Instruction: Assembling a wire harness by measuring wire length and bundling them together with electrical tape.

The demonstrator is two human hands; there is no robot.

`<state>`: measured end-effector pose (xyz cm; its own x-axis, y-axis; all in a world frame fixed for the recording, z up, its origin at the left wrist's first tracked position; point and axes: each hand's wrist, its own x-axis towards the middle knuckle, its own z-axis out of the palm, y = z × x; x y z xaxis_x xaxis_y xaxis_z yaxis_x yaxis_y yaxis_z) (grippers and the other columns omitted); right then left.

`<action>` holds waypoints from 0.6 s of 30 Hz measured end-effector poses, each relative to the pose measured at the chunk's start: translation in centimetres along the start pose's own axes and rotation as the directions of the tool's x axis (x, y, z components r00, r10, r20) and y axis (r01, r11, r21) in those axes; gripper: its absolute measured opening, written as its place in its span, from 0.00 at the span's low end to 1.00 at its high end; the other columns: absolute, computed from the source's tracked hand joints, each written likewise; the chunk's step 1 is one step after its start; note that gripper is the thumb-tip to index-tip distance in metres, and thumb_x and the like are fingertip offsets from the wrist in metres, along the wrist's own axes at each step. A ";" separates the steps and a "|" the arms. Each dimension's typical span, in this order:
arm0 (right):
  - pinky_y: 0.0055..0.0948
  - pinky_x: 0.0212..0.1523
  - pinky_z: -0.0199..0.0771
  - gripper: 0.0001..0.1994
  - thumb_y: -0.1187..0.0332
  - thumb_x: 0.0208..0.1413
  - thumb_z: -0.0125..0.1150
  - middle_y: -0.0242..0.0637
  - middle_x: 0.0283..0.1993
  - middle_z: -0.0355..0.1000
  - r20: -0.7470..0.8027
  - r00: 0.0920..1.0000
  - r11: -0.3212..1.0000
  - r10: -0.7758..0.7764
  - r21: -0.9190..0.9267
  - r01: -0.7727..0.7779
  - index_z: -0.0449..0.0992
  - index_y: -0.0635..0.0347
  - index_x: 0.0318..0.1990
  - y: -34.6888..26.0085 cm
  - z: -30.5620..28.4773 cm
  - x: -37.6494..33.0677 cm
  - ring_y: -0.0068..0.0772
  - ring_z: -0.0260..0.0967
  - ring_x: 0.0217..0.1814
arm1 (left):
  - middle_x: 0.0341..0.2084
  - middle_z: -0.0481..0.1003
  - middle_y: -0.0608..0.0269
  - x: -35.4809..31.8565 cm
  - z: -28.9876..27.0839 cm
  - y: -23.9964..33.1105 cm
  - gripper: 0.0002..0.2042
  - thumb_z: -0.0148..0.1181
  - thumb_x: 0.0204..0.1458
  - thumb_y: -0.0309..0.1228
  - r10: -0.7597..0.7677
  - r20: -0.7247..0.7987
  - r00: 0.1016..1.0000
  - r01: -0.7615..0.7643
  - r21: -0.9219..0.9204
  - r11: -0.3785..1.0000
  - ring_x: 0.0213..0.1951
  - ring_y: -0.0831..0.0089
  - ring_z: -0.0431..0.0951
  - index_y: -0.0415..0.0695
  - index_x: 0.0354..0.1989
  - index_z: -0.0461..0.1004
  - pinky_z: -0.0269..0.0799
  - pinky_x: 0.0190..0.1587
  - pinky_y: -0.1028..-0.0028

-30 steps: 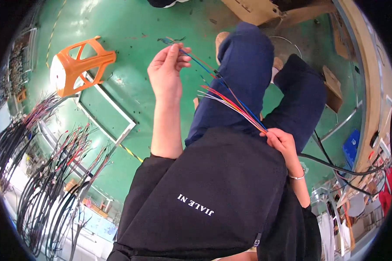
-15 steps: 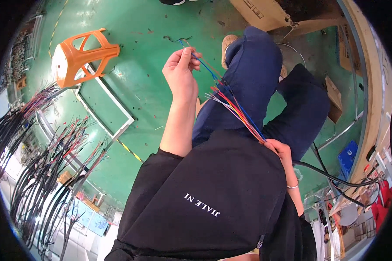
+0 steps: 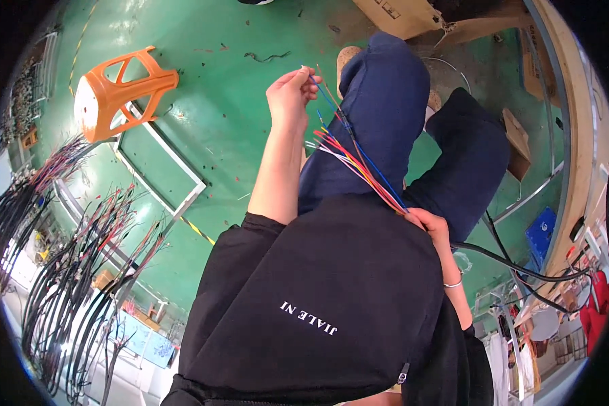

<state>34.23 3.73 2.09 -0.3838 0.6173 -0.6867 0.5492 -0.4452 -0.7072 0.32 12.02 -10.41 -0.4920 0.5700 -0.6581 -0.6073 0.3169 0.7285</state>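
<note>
My left hand (image 3: 289, 99) is raised over my thigh, thumb and fingers pinched on the end of a blue wire (image 3: 326, 97). A brown wire (image 3: 329, 90) stands out beside the fingertips. At my lap, my right hand (image 3: 429, 225) is closed round the base of a fanned bundle of thin wires (image 3: 362, 172). Red, yellow, white, pink and blue strands show in it, with loose tips pointing up and left. Past the right hand, a thick black cable (image 3: 507, 269) runs off to the right.
An orange plastic stool (image 3: 118, 95) lies tipped at the upper left, by a metal frame (image 3: 159, 152). Many black cables with stripped ends (image 3: 81, 271) hang at the left. A cardboard box (image 3: 399, 17) stands at the upper right, beside a wooden table edge (image 3: 575, 122).
My left hand has shifted slightly right, still pinching a blue wire. Another blue tip now stands free below it. My right hand keeps its hold on the bundle.
</note>
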 end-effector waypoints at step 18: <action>0.17 0.30 0.63 0.10 0.71 0.65 0.57 0.25 0.27 0.69 -0.044 0.999 0.997 0.014 0.082 -0.011 0.78 0.65 0.49 -0.2 -1.6 -0.5 0.14 0.63 0.28 | 0.40 0.79 0.53 -3.1 -1.0 6.9 0.16 0.57 0.61 0.25 -0.064 0.417 0.907 0.139 -0.151 0.979 0.35 0.77 0.79 0.30 0.55 0.71 0.79 0.41 0.83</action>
<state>35.56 4.53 2.84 -0.3428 0.6390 -0.6886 0.4905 -0.5034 -0.7113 -3.02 11.68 -3.54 -0.1467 0.8126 -0.5640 -0.7568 0.2749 0.5930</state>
